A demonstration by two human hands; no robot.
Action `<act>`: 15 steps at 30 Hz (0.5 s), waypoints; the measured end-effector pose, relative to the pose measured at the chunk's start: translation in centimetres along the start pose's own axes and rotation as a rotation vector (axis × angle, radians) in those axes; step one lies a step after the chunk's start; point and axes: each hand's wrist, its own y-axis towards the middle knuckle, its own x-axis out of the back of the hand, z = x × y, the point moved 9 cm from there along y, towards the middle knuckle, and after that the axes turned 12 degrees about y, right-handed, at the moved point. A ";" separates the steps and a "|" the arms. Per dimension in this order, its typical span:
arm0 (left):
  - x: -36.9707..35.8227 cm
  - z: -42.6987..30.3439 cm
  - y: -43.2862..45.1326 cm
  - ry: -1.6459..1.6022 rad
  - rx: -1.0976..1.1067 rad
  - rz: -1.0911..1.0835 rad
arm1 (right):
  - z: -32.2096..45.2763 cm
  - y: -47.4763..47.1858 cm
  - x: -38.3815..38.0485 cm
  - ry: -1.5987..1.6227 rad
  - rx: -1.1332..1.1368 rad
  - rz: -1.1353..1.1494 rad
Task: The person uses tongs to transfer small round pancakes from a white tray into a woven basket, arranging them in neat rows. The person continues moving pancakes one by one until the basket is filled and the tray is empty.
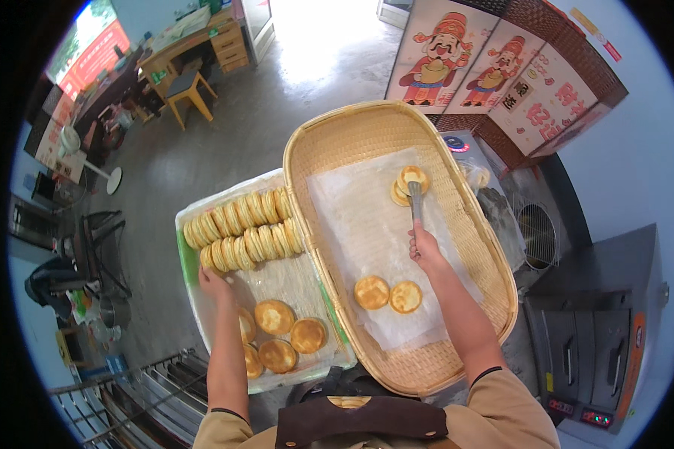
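Observation:
My right hand (pixel 425 247) grips metal tongs (pixel 416 207), whose tips rest on the upper of two overlapping round flatbreads (pixel 413 178) in a woven bamboo basket (pixel 297 168). Two browned flatbreads (pixel 372 292) lie side by side on the basket's white paper (pixel 365 236). At the near end of two rows of upright round breads (pixel 238 252), my left hand (pixel 214 282) touches the end bread; whether it grips it I cannot tell. These rows stand in a lined, green-and-white box (pixel 188 275). Several browned flatbreads (pixel 274 317) lie flat in its lower part, partly behind my left forearm.
A metal oven (pixel 584 337) stands at the right, with a round wire rack (pixel 536 233) above it. A folding screen (pixel 500 73) is at the upper right. A metal rack (pixel 146 398) is lower left; a stool (pixel 188 90) and wooden desk (pixel 191 36) stand further off.

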 end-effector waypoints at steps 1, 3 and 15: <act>0.3 0.2 0.2 0.014 -0.015 0.017 | -0.1 0.1 0.3 -0.047 -0.036 -0.024; 0.4 0.4 0.7 0.043 -0.038 0.049 | -0.3 -0.2 0.6 -0.054 -0.066 0.027; 1.4 -1.5 -0.7 0.024 -0.059 0.046 | -6.3 -4.8 0.6 0.073 -0.179 0.083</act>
